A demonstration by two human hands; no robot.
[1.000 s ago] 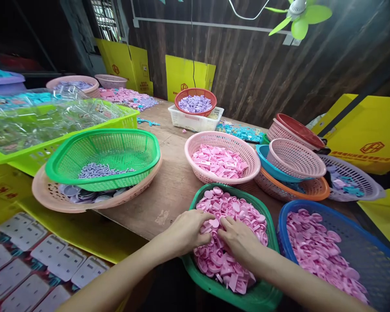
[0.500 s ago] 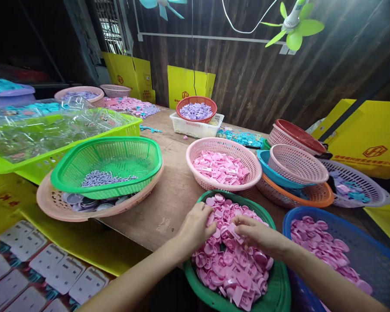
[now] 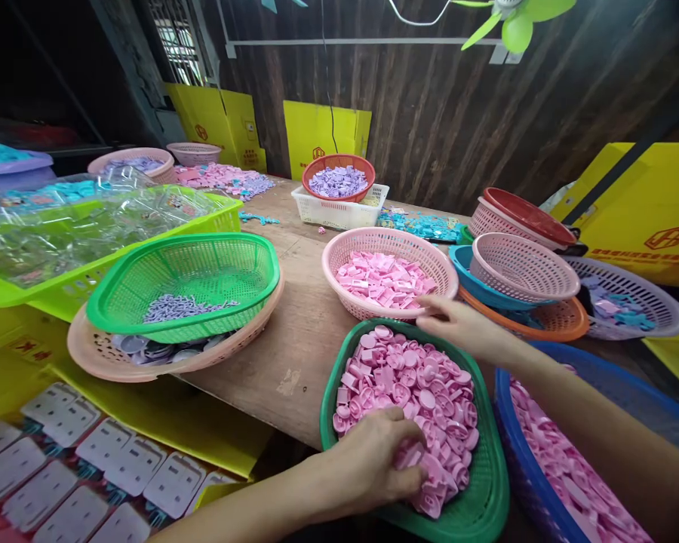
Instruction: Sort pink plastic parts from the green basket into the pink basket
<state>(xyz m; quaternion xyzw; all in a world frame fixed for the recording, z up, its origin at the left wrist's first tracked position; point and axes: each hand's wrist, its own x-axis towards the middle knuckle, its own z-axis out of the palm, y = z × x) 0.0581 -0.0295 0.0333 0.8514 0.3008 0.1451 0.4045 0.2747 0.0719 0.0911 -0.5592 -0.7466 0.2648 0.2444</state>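
Observation:
My left hand (image 3: 376, 460) is down in the green basket (image 3: 333, 392), its fingers curled around some pink plastic pieces (image 3: 410, 456) near the front of the heap. Round and square pink parts (image 3: 427, 398) fill this basket. Over the basket's far right edge is my right hand (image 3: 458, 324), close to the rim of the pink basket (image 3: 335, 280). Its fingers stretch forward and apart, with nothing visible in them. Flat pink pieces (image 3: 382, 279) lie inside the pink basket.
A blue basket (image 3: 503, 422) of pink parts stands at the right, near stacked baskets (image 3: 523, 264). On the left, a bright green basket (image 3: 271, 283) sits on a peach one (image 3: 84, 354), beside a lime crate (image 3: 226, 219). White panels (image 3: 113, 464) lie low at the left.
My right hand has moved from the green basket up to the pink basket's near rim; the square piece at its fingers is no longer seen there. My left hand has come nearer over the heap.

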